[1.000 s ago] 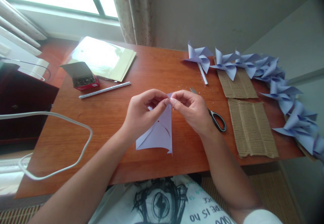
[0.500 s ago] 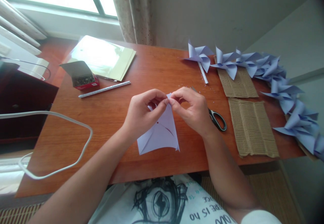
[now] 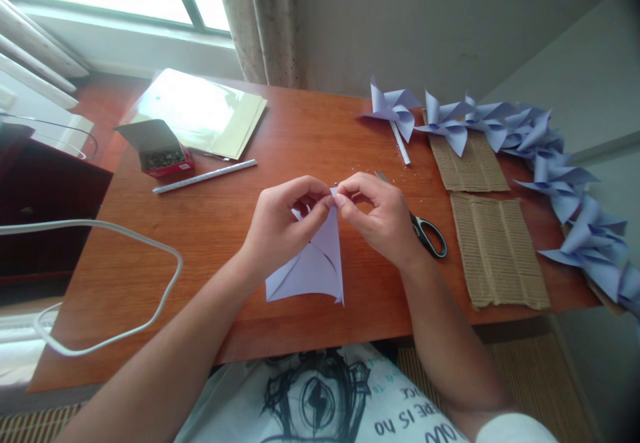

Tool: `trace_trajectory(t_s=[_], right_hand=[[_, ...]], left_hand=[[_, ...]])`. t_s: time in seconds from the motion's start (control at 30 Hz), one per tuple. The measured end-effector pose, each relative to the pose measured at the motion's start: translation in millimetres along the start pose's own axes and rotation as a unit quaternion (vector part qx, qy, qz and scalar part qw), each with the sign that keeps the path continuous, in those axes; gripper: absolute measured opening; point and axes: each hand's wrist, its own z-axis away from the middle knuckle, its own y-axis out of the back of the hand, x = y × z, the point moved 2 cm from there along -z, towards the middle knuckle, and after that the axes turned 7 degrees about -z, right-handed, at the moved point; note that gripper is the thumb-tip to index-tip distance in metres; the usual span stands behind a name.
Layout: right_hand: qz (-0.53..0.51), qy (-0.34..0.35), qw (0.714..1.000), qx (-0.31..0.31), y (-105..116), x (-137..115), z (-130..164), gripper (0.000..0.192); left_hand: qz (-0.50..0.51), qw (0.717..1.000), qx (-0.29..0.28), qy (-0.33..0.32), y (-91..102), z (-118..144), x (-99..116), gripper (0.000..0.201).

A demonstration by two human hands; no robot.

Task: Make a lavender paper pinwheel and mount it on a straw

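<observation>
A pale lilac paper square (image 3: pixel 313 269) with cut slits hangs over the middle of the wooden table (image 3: pixel 225 229). My left hand (image 3: pixel 280 226) pinches its upper corner from the left. My right hand (image 3: pixel 383 219) pinches the same corner from the right, fingertips almost touching the left ones. The sheet's lower edge hovers just above the table. Black-handled scissors (image 3: pixel 427 235) lie right behind my right hand.
Several finished lilac pinwheels (image 3: pixel 545 156) line the back right edge. Two corrugated cardboard pieces (image 3: pixel 495 249) lie at right. A red box of pins (image 3: pixel 163 156), a white stick (image 3: pixel 205 176), a shiny paper pack (image 3: pixel 200 109) and a white cable (image 3: pixel 125 283) are at left.
The paper's lower part swung right, then back left and narrower. Both hands stayed pinched at its top corner, barely shifting.
</observation>
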Motion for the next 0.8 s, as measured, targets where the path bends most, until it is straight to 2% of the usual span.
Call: trace_trajectory(t_s=[0.13, 0.2, 0.33, 0.43, 0.5, 0.57, 0.7, 0.8], right_hand=[[-0.03, -0.013, 0.999, 0.005, -0.1, -1.0, -2.2, 0.009], [-0.036, -0.023, 0.999, 0.03, 6.5, -1.1, -3.3, 0.009], [0.012, -0.072, 0.987, 0.141, 39.3, 4.9, 8.7, 0.012], [0.119, -0.144, 0.968, 0.166, 68.3, 14.9, 36.9, 0.018], [0.219, -0.175, 0.947, 0.156, 82.7, 19.8, 61.3, 0.02], [0.255, -0.204, 0.937, 0.123, 89.8, 22.8, 84.9, 0.029], [0.327, -0.227, 0.917, 0.04, 85.5, 23.6, 113.0, 0.045], [0.364, -0.239, 0.9, 0.028, 77.8, 25.8, 114.4, 0.048]], left_hand=[[-0.001, 1.0, 0.008, -0.006, 0.5, -0.4, 1.4, 0.005], [0.004, 1.0, 0.016, -0.006, 0.6, -0.4, 0.7, 0.005], [0.01, 1.0, 0.026, 0.005, 0.5, -0.2, -2.2, 0.008], [0.024, 0.999, 0.024, 0.011, 0.3, 0.0, -4.3, 0.009], [0.035, 0.999, 0.021, 0.013, 0.2, 0.2, -5.3, 0.007], [0.04, 0.999, 0.02, 0.013, 0.2, 0.3, -5.9, 0.006], [0.031, 0.999, 0.016, 0.014, -0.6, 0.8, -6.8, 0.008], [0.019, 1.0, 0.01, 0.005, -1.4, 1.0, -6.9, 0.008]])
